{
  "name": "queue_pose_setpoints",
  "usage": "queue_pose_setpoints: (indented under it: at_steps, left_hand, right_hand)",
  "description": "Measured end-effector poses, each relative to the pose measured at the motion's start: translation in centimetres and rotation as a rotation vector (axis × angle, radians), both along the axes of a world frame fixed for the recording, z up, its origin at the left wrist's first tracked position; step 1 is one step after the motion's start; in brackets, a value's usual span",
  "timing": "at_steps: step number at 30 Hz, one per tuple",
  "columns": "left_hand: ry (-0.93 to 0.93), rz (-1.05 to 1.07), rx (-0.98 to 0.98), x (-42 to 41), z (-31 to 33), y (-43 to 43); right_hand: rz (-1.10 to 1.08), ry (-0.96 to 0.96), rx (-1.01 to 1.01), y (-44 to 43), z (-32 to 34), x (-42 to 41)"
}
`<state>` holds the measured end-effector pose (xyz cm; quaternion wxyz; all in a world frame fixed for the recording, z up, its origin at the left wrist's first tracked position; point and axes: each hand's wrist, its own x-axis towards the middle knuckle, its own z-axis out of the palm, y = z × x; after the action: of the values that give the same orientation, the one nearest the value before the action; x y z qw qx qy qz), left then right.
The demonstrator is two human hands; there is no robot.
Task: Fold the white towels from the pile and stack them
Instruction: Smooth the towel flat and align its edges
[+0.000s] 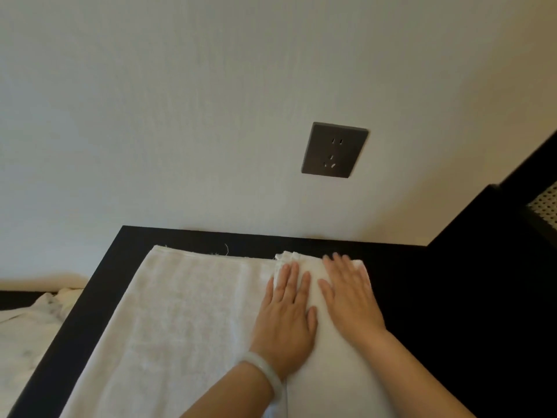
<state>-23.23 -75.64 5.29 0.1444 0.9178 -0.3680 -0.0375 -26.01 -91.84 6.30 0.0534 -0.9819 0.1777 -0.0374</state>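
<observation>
towel: a white towel (187,312) lies spread flat on the black table (99,285), its far edge running close along the table's back edge, with a few loose threads sticking out there.
fold: the towel's right part is doubled over into a smoother folded layer (328,366), and its far corner is slightly bunched.
left hand: the left hand (284,315) lies palm down on the inner edge of the folded layer, with fingers straight and close together and the thumb out to the side (pressing flat, gripping nothing).
right hand: the right hand (351,294) lies just beside it, palm down on the same layer, with fingers straight and a little fanned, the tips near the far corner.
wrist: a pale bracelet (265,372) sits on the left wrist.
pile: a heap of white cloth (27,327) lies rumpled off the table's left side, lower than the tabletop.
wall: a plain pale wall (180,116) rises directly behind the table.
socket: a dark grey socket (334,149) is set into the wall above the hands.
right side: dark furniture (482,236) stands beside the table, with a patch of woven cane showing at the frame's edge.
</observation>
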Motion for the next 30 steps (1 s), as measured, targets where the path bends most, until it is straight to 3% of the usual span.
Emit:
queue_pose_setpoints:
  at_steps: [4, 8, 11, 15, 18, 23, 27, 30]
  left_hand:
    - [0.023, 0.006, 0.007, 0.1, 0.9, 0.1]
    - [0.054, 0.013, 0.007, 0.5, 1.4, 2.0]
    - [0.026, 0.167, 0.084, 1.3, 1.4, 6.5]
    - [0.091, 0.46, 0.216, 2.0, 1.7, 14.7]
    - [0.128, 0.526, 0.24, 1.4, 1.8, 19.2]
    - [0.092, 0.532, 0.191, -1.1, 1.5, 22.0]
    - [0.095, 0.683, 0.171, -1.7, 2.2, 23.2]
    - [0.273, 0.746, 0.034, -1.3, 3.9, 24.1]
  right_hand:
    - [-0.195, 0.209, 0.075, 0.4, 1.4, 1.1]
    - [-0.179, 0.094, 0.029, 4.1, 1.7, -0.6]
    - [-0.068, 0.11, 0.016, 7.9, -0.3, -4.2]
    - [-0.113, 0.15, 0.025, 8.8, -0.3, -4.1]
    - [-0.098, 0.148, 0.03, 10.0, 0.1, -4.2]
    - [0.003, 0.082, 0.032, 12.6, -0.5, -5.7]
    - [0.002, 0.092, 0.042, 12.4, -0.2, -5.5]
    - [0.003, 0.106, 0.054, 12.4, -0.4, -5.5]
